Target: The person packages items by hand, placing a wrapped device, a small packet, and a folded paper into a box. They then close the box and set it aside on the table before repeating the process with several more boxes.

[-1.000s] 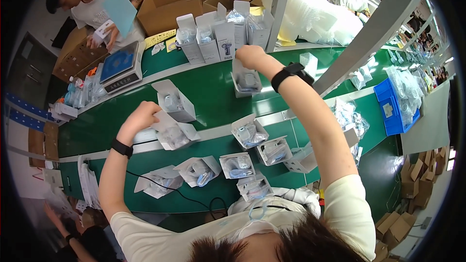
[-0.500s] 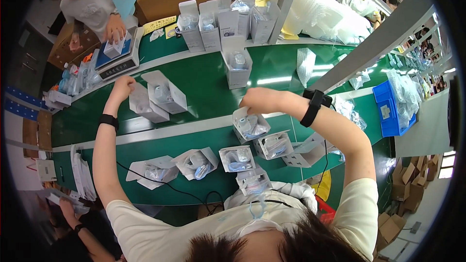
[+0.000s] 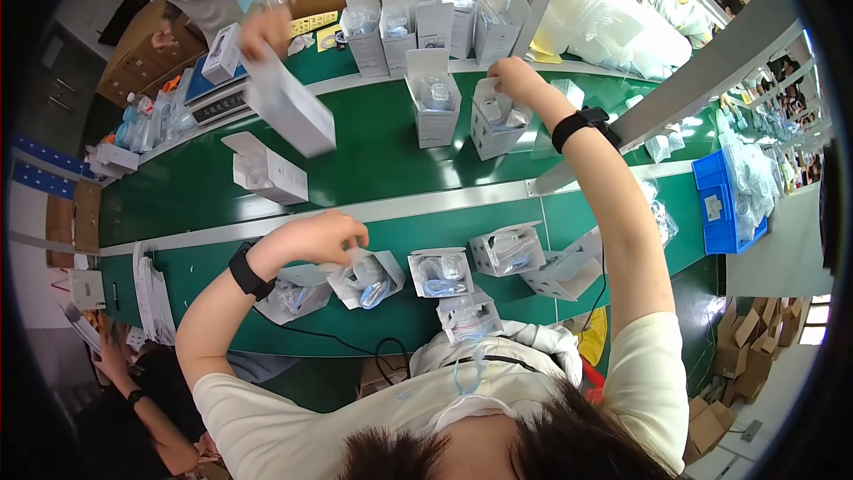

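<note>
My right hand (image 3: 515,82) is closed on the raised flap of an open white box (image 3: 499,123), which stands tilted on the green belt. Clear-bagged parts show inside it. Beside it stands another open white box (image 3: 434,105). My left hand (image 3: 324,236) hovers over the near bench, its thumb and fingers apart and curled at the top flap of an open white box (image 3: 366,281) that holds bagged parts and a blue piece. More open boxes with bagged contents lie around it, including a box (image 3: 441,274), a box (image 3: 508,251) and a partly covered box (image 3: 298,293).
A co-worker's hand (image 3: 267,28) holds a blurred white box (image 3: 293,107) near a scale (image 3: 218,102). One open box (image 3: 271,173) sits at the belt's left. Several filled boxes (image 3: 397,31) line the far side. A grey post (image 3: 675,93) and blue bin (image 3: 713,204) stand right.
My right hand has carried a box from the near bench onto the belt. My left hand has left the belt boxes and come back to the bench. The co-worker has lifted a box.
</note>
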